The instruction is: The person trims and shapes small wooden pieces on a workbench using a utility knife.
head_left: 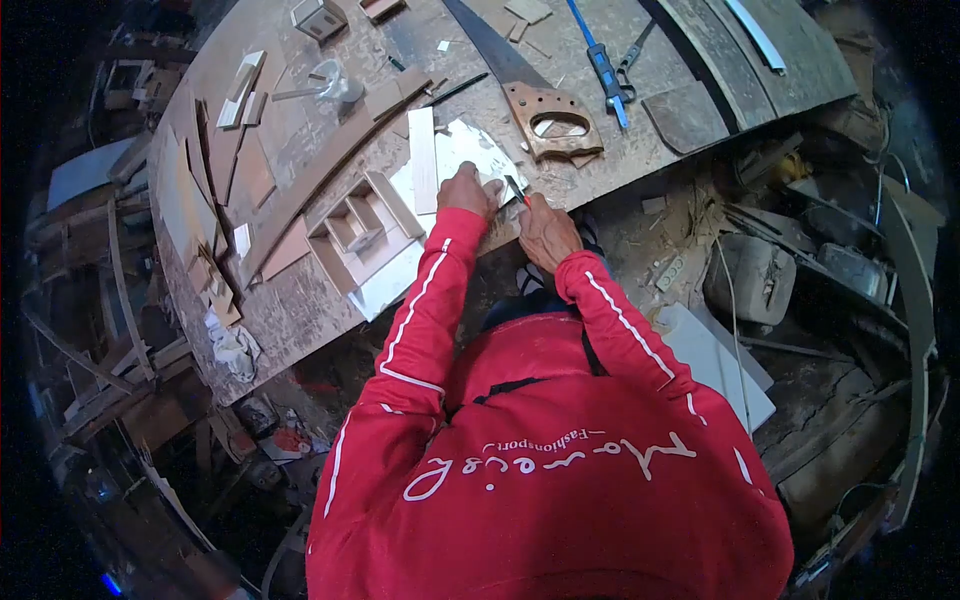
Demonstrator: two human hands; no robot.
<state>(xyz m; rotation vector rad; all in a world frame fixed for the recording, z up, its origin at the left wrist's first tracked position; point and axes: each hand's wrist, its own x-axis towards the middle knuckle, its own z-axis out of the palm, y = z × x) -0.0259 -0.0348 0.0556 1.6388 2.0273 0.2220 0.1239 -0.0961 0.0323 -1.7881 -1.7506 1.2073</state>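
Note:
My right hand (548, 234) is closed around a small knife (517, 190) with a dark blade and a bit of red on its handle. The blade points up and left, toward my left hand (468, 192). That hand is closed at the table's front edge, over a white sheet (480, 145); whatever lies between its fingers is too small to make out. Just left of it lies a pale wooden strip (423, 160). Farther left, an open wooden box frame with small compartments (376, 205) rests partly on the white sheet.
A handsaw (545, 110) lies beyond my right hand, near a blue tool (603, 75). A clear plastic cup (340, 85), a long wooden strip (320, 175) and a small wooden box (318, 18) are on the worn table (300, 335). A grey canister (752, 280) stands among scrap at right.

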